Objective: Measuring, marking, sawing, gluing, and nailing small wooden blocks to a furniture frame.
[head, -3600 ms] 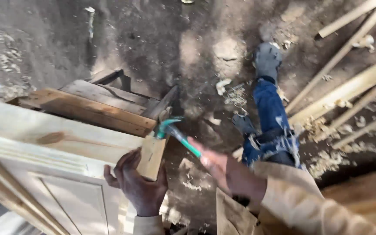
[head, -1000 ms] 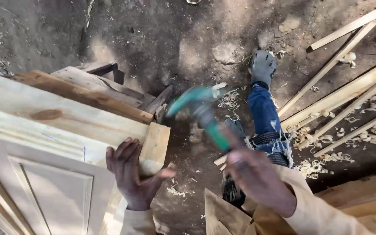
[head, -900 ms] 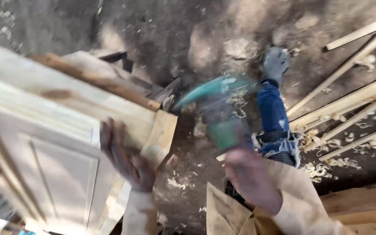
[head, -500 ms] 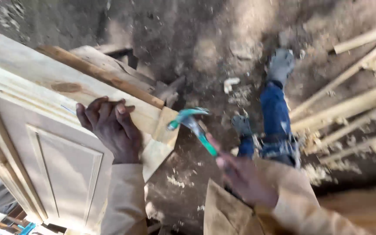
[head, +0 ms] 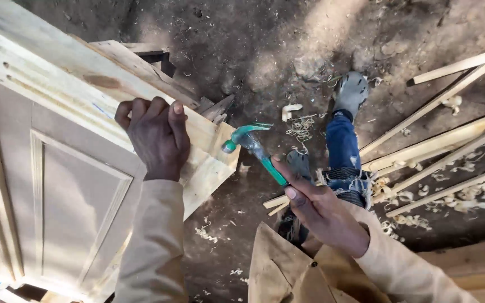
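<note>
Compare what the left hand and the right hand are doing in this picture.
The left hand lies palm down, fingers spread over the edge of the pale wooden panelled door; the right hand is closed around the green handle of a claw hammer. The left hand holds no tool, while the right hand points the hammer's head toward the door's corner. Both come from tan sleeves.
</note>
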